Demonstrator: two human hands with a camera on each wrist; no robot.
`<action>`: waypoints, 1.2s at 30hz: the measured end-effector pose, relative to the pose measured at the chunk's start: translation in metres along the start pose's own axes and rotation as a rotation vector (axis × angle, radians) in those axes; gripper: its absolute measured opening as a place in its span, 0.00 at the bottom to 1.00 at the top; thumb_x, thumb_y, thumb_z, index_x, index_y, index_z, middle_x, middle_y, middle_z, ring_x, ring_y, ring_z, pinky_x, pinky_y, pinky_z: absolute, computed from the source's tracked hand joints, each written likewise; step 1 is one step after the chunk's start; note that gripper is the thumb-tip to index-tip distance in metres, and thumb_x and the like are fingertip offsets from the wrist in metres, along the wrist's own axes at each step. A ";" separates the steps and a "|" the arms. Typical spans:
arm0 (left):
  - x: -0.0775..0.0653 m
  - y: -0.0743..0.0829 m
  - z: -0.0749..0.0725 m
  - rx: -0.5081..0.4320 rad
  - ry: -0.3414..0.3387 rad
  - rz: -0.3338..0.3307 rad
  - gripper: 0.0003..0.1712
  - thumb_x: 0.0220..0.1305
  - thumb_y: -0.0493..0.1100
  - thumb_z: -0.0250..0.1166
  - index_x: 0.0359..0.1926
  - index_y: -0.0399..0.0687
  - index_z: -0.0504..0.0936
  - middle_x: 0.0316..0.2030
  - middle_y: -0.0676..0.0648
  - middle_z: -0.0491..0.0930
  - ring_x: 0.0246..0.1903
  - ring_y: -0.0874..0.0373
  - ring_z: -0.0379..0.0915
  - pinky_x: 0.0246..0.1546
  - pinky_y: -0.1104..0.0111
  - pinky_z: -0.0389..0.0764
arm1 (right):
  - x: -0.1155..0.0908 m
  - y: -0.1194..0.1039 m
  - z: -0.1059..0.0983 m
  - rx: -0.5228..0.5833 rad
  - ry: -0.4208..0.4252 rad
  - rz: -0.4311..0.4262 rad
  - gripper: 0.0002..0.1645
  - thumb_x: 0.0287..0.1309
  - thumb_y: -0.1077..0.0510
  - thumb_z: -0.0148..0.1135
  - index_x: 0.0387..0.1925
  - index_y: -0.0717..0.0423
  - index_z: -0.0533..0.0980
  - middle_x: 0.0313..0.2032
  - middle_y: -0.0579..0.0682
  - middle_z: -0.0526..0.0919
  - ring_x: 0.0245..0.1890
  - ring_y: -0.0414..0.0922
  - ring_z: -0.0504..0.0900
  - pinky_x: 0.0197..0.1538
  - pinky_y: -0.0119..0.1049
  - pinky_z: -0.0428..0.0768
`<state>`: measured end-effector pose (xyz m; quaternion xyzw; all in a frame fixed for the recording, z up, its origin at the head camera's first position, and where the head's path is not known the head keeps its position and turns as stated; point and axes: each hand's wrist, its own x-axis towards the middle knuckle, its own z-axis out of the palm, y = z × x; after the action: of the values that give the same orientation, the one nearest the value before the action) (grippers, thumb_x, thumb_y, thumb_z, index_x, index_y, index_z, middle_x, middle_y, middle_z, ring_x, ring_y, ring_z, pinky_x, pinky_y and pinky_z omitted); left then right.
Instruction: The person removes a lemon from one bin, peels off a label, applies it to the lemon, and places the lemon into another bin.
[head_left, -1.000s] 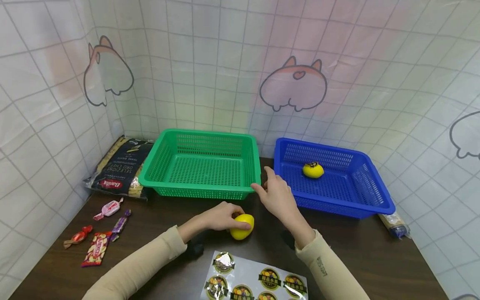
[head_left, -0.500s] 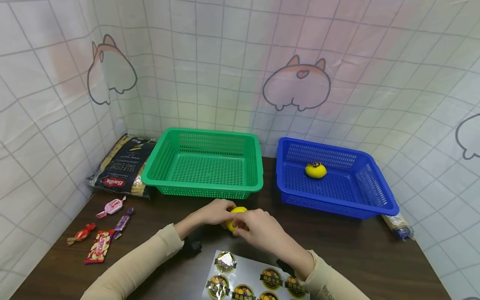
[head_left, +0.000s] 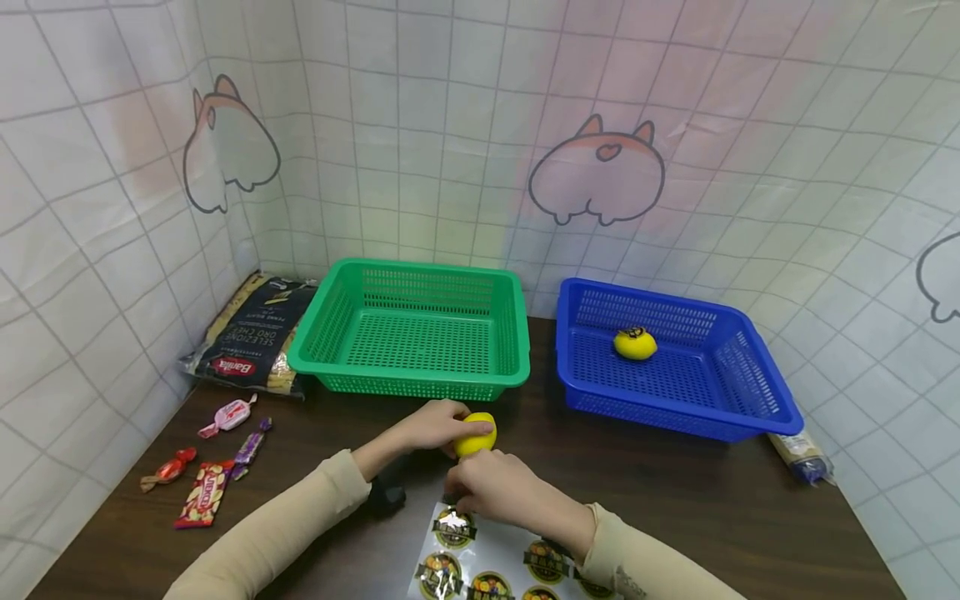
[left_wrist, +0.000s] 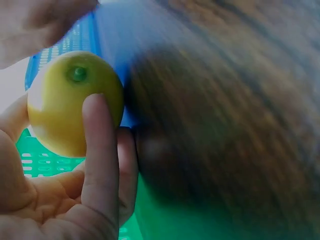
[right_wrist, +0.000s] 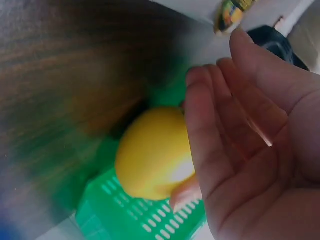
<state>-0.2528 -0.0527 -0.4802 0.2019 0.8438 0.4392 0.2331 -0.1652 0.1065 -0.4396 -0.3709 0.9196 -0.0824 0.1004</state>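
My left hand point(head_left: 435, 429) grips a yellow lemon point(head_left: 472, 444) above the table, in front of the green basket. Its thumb and fingers wrap the sides, and the green-tipped end of the lemon point(left_wrist: 55, 105) shows in the left wrist view. Just below it, my right hand point(head_left: 502, 492) hovers at the upper left corner of a sheet of round fruit stickers point(head_left: 506, 542). In the right wrist view that hand's fingers are gently bent with nothing between them, and a sticker point(right_wrist: 232, 15) lies beyond the thumb tip.
A green basket point(head_left: 408, 379) stands at the back. To its right, a blue basket point(head_left: 675, 417) holds another lemon point(head_left: 634, 343) with a dark-printed sticker. A pasta bag point(head_left: 258, 333) and several wrapped candies point(head_left: 204, 493) lie at left; a small packet point(head_left: 801, 454) lies far right.
My right hand came from beside the blue basket to the lemon, then dropped toward the sticker sheet. The left hand kept its grip and raised the lemon slightly.
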 end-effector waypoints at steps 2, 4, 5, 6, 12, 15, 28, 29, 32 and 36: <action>0.000 0.001 0.000 -0.006 0.002 -0.007 0.32 0.63 0.69 0.61 0.42 0.44 0.83 0.32 0.47 0.82 0.26 0.59 0.81 0.29 0.67 0.86 | 0.001 -0.002 0.003 -0.047 0.006 0.004 0.07 0.52 0.53 0.74 0.35 0.38 0.86 0.34 0.35 0.87 0.29 0.31 0.80 0.25 0.25 0.75; -0.001 0.001 0.000 -0.007 0.001 -0.020 0.32 0.63 0.69 0.61 0.42 0.44 0.82 0.32 0.47 0.82 0.26 0.59 0.80 0.30 0.67 0.86 | 0.001 -0.004 0.005 -0.081 0.004 0.008 0.09 0.51 0.52 0.75 0.36 0.38 0.86 0.35 0.36 0.86 0.31 0.33 0.82 0.25 0.26 0.76; -0.001 0.000 0.000 -0.008 0.000 -0.024 0.32 0.63 0.69 0.61 0.42 0.45 0.82 0.32 0.47 0.82 0.26 0.58 0.80 0.30 0.67 0.86 | 0.001 -0.005 0.006 -0.092 0.002 0.009 0.10 0.50 0.52 0.76 0.36 0.38 0.86 0.35 0.36 0.85 0.31 0.33 0.82 0.25 0.26 0.76; -0.001 0.000 -0.001 -0.007 -0.003 -0.027 0.32 0.63 0.70 0.61 0.42 0.45 0.82 0.32 0.47 0.82 0.27 0.58 0.80 0.30 0.67 0.86 | 0.001 -0.005 0.006 -0.103 0.000 0.012 0.10 0.49 0.51 0.76 0.37 0.38 0.86 0.34 0.36 0.85 0.31 0.33 0.83 0.24 0.26 0.76; -0.002 -0.005 0.001 -0.011 -0.016 -0.033 0.32 0.63 0.69 0.61 0.43 0.45 0.82 0.33 0.47 0.82 0.27 0.58 0.80 0.31 0.67 0.85 | 0.002 -0.008 0.012 -0.130 0.005 0.023 0.08 0.48 0.50 0.77 0.31 0.37 0.84 0.32 0.35 0.83 0.27 0.33 0.81 0.22 0.26 0.73; -0.003 -0.005 0.002 -0.020 -0.019 -0.036 0.32 0.63 0.69 0.61 0.44 0.44 0.82 0.34 0.47 0.82 0.28 0.58 0.80 0.31 0.67 0.86 | 0.002 -0.008 0.013 -0.123 0.004 0.026 0.08 0.48 0.50 0.77 0.27 0.37 0.82 0.30 0.35 0.82 0.26 0.33 0.80 0.22 0.26 0.72; -0.002 0.002 -0.003 -0.020 -0.020 -0.043 0.31 0.63 0.69 0.61 0.44 0.45 0.82 0.34 0.47 0.82 0.29 0.58 0.80 0.32 0.67 0.86 | 0.007 -0.002 0.010 -0.101 -0.027 -0.002 0.13 0.49 0.44 0.76 0.37 0.38 0.82 0.30 0.38 0.80 0.28 0.33 0.77 0.23 0.26 0.72; -0.002 0.002 -0.003 -0.021 -0.022 -0.043 0.31 0.63 0.69 0.61 0.45 0.45 0.82 0.35 0.47 0.82 0.29 0.58 0.80 0.33 0.67 0.86 | 0.006 -0.003 0.010 -0.101 -0.027 -0.008 0.14 0.50 0.42 0.76 0.37 0.37 0.82 0.31 0.38 0.80 0.28 0.33 0.77 0.22 0.26 0.72; -0.002 0.001 -0.002 -0.023 -0.025 -0.039 0.31 0.63 0.69 0.61 0.45 0.45 0.82 0.35 0.47 0.82 0.29 0.58 0.80 0.33 0.67 0.86 | 0.005 -0.005 0.011 -0.097 -0.027 -0.022 0.14 0.52 0.40 0.74 0.38 0.37 0.83 0.31 0.38 0.80 0.27 0.32 0.76 0.22 0.26 0.71; -0.002 0.002 -0.002 -0.009 -0.021 -0.031 0.31 0.63 0.70 0.60 0.43 0.46 0.82 0.34 0.47 0.82 0.29 0.58 0.80 0.33 0.67 0.86 | 0.003 -0.008 0.009 -0.081 -0.041 -0.051 0.13 0.51 0.41 0.74 0.37 0.37 0.82 0.30 0.37 0.79 0.25 0.31 0.73 0.21 0.24 0.69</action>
<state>-0.2522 -0.0541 -0.4773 0.1922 0.8424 0.4372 0.2496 -0.1594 0.0981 -0.4472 -0.3995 0.9101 -0.0401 0.1020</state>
